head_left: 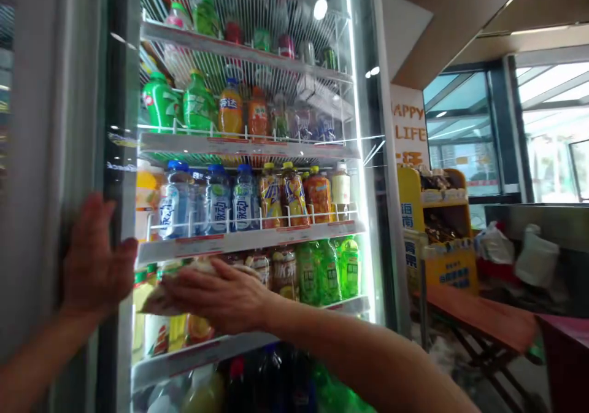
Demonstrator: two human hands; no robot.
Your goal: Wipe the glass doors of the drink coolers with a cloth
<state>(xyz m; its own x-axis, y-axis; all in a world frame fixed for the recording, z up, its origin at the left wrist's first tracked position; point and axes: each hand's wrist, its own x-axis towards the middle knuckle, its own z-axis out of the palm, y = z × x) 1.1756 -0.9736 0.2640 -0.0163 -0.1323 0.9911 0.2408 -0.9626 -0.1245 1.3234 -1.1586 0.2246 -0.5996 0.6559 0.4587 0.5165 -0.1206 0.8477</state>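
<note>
My right hand (221, 293) presses a pale cloth (159, 299) flat against the glass door (294, 241) of a drinks fridge, its fingers stretched over the cloth and pointing left. Part of the cloth is hidden under the palm. On the left, my left hand (96, 253) rests with fingers up and thumb apart against the dark door frame (117, 186); it holds nothing and is slightly blurred. Behind the glass, bottles with blue caps (216, 198) and green tea bottles (329, 272) stand on the shelves.
Wire shelves (257, 235) carry several rows of bottles inside the fridge. To the right are a yellow display stand (446, 259) with packets, a brown folding table (483, 315) and white plastic bags (536, 256). Large windows (460, 131) lie beyond.
</note>
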